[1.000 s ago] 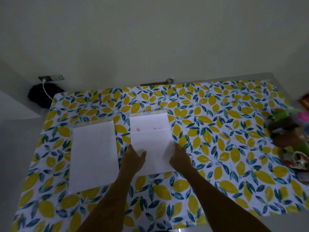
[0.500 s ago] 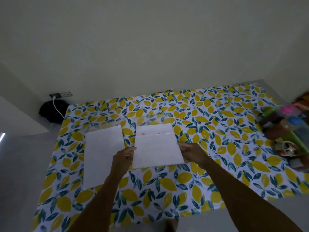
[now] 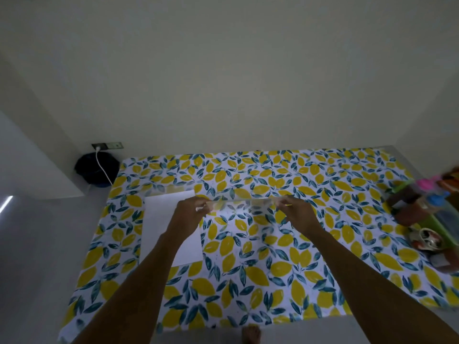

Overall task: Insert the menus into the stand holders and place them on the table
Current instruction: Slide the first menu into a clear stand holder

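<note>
Both hands hold a clear acrylic stand holder (image 3: 241,203) by its ends, lifted just above the lemon-print tablecloth (image 3: 248,281). My left hand (image 3: 188,216) pinches its left end and my right hand (image 3: 298,214) its right end. The holder is nearly edge-on, and the cloth pattern shows through it. I cannot tell whether a sheet is inside. A white menu sheet (image 3: 161,227) lies flat to the left, partly under my left forearm. Another clear holder (image 3: 169,191) lies at that sheet's far edge.
A green basket (image 3: 444,227) with bottles and jars stands at the table's right edge. A black bag (image 3: 95,170) and a white cable hang below a wall socket (image 3: 106,146) at the back left. A bare foot (image 3: 250,333) shows below the near edge.
Both hands have lifted the right-hand item off the cloth and tipped it from lying flat to nearly edge-on; its white face no longer shows. The view has pulled back and tilted up.
</note>
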`<action>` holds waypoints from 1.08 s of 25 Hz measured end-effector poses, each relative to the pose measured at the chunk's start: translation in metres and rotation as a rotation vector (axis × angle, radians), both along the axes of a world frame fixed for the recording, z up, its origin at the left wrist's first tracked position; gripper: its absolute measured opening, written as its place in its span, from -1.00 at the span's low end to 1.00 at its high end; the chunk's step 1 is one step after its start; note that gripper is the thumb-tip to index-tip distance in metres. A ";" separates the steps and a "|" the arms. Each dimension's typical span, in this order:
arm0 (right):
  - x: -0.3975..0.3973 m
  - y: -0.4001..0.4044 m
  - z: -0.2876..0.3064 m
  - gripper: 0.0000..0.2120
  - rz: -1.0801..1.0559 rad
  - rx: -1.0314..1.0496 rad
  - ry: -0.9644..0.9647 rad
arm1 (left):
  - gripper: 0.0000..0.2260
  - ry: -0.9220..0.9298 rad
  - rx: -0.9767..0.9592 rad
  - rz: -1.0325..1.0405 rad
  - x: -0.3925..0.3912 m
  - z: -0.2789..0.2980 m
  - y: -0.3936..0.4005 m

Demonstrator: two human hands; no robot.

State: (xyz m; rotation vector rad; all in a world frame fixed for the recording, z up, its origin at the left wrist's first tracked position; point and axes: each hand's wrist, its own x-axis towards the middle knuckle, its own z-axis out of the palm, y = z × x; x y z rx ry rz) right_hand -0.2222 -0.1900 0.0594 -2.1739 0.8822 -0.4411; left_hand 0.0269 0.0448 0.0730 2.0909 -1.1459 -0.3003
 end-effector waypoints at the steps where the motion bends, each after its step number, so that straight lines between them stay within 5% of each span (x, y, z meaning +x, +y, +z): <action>1: 0.010 -0.007 0.000 -0.75 0.006 -0.093 -0.004 | -0.91 -0.057 0.019 0.000 0.006 0.003 -0.009; 4: 0.047 -0.036 0.001 -0.68 0.011 -0.249 0.018 | -0.90 -0.224 0.045 -0.061 0.029 0.006 -0.041; 9: 0.099 -0.081 -0.001 -0.67 -0.006 -0.196 0.062 | -0.76 -0.121 0.084 0.195 0.063 0.014 -0.090; 27: 0.128 -0.088 -0.015 -0.83 -0.107 -0.129 0.116 | -0.70 0.071 0.085 0.337 0.057 -0.020 -0.112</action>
